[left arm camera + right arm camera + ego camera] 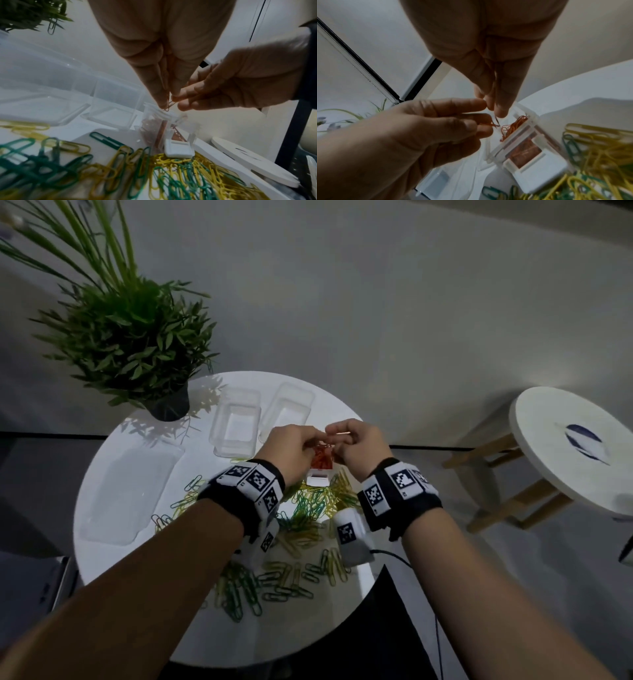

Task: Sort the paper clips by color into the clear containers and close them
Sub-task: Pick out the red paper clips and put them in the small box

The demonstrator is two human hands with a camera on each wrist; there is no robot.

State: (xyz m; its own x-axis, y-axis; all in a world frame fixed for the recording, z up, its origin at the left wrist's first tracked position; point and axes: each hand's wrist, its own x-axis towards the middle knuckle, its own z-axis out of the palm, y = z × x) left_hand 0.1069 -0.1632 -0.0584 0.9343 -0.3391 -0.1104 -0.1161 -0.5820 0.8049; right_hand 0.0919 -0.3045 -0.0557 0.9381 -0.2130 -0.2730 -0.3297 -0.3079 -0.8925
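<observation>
While yellow and green paper clips (301, 529) lie heaped on the near half of the round white bench (102, 474), the open clear container (321, 463) of orange clips stands just beyond them. Above it the left hand (291, 445) and right hand (356, 441) meet, fingers curled, both pinching orange clips (169, 104) over the opening. Farther back stand two empty clear containers (236, 422), with a potted plant (137, 337) at the far left.

Black wristbands (239, 501) with white square-patterned marker blocks, bare forearms.
</observation>
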